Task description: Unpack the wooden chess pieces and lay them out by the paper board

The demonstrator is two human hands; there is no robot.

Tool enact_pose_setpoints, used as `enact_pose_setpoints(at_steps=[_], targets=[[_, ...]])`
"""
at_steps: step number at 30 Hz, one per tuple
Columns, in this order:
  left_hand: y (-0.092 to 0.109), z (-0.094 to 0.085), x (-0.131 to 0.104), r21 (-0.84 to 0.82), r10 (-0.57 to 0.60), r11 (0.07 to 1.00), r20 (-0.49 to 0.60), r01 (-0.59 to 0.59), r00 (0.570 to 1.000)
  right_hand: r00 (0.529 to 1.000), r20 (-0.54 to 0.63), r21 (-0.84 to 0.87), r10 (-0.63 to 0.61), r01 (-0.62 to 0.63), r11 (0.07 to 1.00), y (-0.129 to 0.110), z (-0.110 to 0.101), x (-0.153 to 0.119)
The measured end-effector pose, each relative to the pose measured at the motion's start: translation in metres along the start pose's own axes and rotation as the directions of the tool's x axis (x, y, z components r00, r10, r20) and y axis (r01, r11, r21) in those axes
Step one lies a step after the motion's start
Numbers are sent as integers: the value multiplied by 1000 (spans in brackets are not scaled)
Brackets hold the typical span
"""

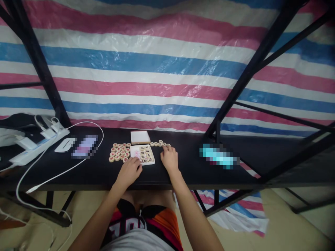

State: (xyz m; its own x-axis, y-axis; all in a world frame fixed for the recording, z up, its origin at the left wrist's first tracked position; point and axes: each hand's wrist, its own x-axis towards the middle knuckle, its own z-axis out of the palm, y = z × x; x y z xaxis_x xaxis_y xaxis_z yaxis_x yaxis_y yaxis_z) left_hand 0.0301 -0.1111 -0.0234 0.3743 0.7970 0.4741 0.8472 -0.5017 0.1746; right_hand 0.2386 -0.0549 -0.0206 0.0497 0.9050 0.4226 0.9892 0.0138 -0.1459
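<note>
Rests the left hand [132, 168] on the near edge of the box [134, 150], fingers loosely curled and close together; cannot tell whether anything is held under them. Reaches with the right hand [169, 157] just to the right of the box, fingers bent and fairly narrow, tips at the near end of the loose pieces [156, 144]; cannot tell whether any is pinched.

Holds, inside the box, black-marked pieces [147, 156] in rows across the right part, with red marks on the bare white part at the left. Lines up the loose pieces beyond and to the right of the box, partly hidden by the right fingertips. Groups red-marked pieces [118, 153] in rows just left of the box, 1 of them close to the left hand. Sets the lid [140, 137], white inside, just beyond the box.

Shows, farther left of the box, a blurred-out phone [85, 146], a white pad [63, 145], a white cable [103, 132] and a power strip [31, 153] with plugs in it. Shows, well to the right of the box, a pixelated turquoise item [218, 156]. Spreads the black table [188, 170] under the box, with a striped sheet [157, 80] behind and black bars [232, 87] at both sides.
</note>
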Motion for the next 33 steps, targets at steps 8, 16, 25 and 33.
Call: enact_pose_setpoints(at_steps=[8, 16, 25, 33], targets=[[0, -2, 1, -8, 4, 1000, 33, -3, 999, 999, 47, 11, -19, 19, 1000, 1, 2, 0], [0, -2, 2, -41, 37, 999, 43, -35, 998, 995, 20, 139, -97, 93, 986, 5, 9, 2], [1, -3, 0, -34, 9, 999, 34, -8, 999, 996, 20, 196, -92, 87, 977, 6, 11, 1], [1, -3, 0, -45, 2, 999, 5, -2, 1000, 968, -178, 393, -176, 234, 889, -12, -1, -6]])
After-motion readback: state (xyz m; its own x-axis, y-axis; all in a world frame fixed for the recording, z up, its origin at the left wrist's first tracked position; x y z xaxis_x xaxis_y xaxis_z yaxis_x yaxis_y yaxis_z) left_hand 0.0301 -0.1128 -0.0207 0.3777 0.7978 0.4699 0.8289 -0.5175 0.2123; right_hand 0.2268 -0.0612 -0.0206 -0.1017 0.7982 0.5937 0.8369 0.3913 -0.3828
